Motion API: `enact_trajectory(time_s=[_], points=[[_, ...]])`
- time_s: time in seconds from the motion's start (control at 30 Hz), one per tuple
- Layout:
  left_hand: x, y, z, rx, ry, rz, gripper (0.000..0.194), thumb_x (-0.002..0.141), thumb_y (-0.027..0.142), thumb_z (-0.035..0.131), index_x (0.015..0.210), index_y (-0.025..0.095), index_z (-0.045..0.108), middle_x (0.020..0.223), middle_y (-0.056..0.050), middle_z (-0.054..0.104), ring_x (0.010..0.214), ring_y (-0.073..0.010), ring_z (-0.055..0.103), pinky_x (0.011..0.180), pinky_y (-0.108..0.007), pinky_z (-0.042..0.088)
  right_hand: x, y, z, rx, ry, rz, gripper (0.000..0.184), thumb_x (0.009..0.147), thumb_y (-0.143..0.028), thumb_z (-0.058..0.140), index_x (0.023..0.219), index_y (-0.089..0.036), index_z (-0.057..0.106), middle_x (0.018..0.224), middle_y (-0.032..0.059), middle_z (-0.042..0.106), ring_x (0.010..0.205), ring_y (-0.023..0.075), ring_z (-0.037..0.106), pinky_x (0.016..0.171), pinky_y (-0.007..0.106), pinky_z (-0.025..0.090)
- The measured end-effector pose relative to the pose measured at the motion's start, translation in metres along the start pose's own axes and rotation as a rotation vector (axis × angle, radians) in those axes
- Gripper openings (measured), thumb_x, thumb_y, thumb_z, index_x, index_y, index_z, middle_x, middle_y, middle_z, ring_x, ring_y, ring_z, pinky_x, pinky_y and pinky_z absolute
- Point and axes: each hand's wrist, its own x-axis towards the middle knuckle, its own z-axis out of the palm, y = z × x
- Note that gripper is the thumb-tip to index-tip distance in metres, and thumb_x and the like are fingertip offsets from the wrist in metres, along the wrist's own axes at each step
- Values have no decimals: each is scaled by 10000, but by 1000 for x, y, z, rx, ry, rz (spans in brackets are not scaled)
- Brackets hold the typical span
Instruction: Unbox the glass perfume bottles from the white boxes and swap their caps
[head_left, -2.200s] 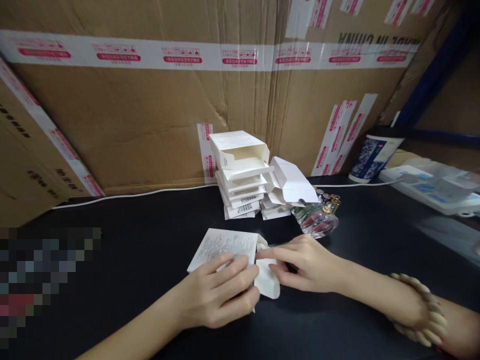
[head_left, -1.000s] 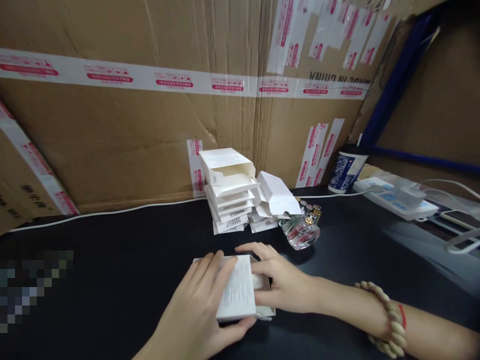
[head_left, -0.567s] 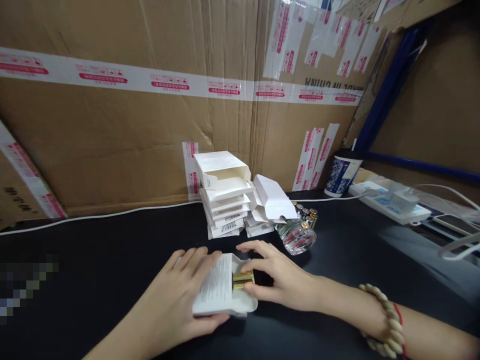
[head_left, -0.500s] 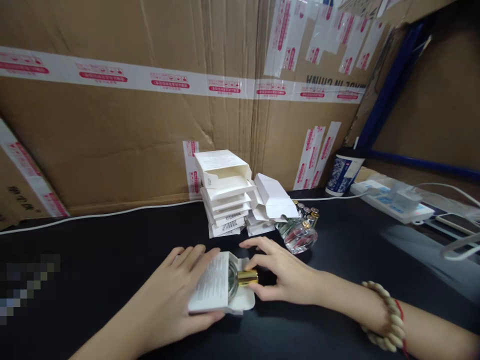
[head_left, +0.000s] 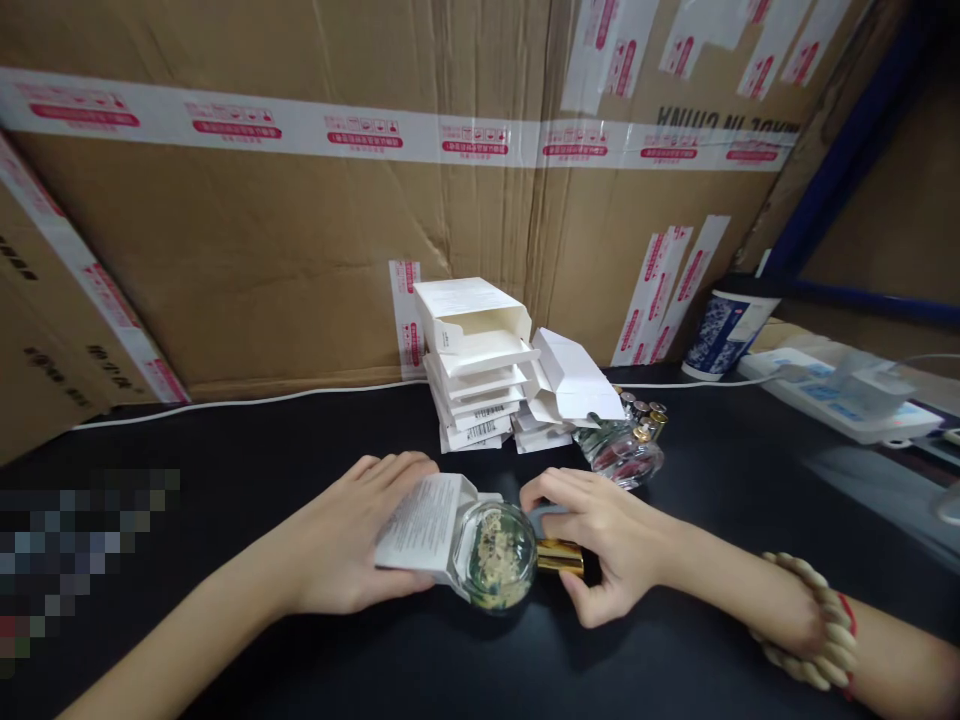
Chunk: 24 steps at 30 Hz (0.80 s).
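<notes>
A round glass perfume bottle [head_left: 498, 555], patterned green and cream, lies mostly outside the open end of a white carton [head_left: 421, 525], its base at the mouth. The right hand [head_left: 611, 545] has its fingers bent close around the bottle's gold cap [head_left: 559, 556]; the left hand [head_left: 341, 535] grips the carton, fingers over the top, thumb along the near edge. Beyond, on the black desk [head_left: 285, 660], stand stacked white cartons [head_left: 476, 365], with more glass bottles [head_left: 628, 458] to their right and a patterned cup [head_left: 724, 335] farther right.
</notes>
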Motion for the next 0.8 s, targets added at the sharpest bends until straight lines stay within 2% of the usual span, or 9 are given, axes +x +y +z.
enact_trajectory(time_s=[0.2,0.37,0.57,0.7,0.8], points=[[3,-3,-2,-95,-54,-47,659,712,625,531,1225,227,423,1157,14,459,918,-32,446,818,-144,338,4,-2,-2,-52,214,-68,192,640,-293,425,632,-123,515,824,82,533,618,104,417,518,231,383],[6,-1,-3,-103,-48,-53,663,690,592,573,1216,216,429,1111,11,483,918,-39,454,814,-144,354,5,-5,-4,-185,410,-85,169,640,-299,415,573,-144,418,688,51,495,540,90,399,430,220,294],[8,-1,-3,-90,-14,-19,683,707,600,558,1256,215,427,1149,-10,480,940,-51,472,839,-156,365,3,-4,-2,-215,588,-34,182,651,-311,425,575,-148,396,657,47,467,514,82,370,429,227,261],[5,-4,4,-65,24,-33,693,715,633,534,1273,240,415,1141,9,481,942,-39,470,856,-157,345,2,-3,-8,-243,650,-14,192,655,-299,452,559,-141,399,647,49,468,501,69,343,426,217,256],[4,-6,9,-29,69,-14,706,712,654,516,1268,225,439,1139,-3,482,959,-43,469,876,-164,335,2,-5,-16,-342,648,-23,207,673,-315,448,562,-146,403,640,46,481,508,77,386,432,217,287]])
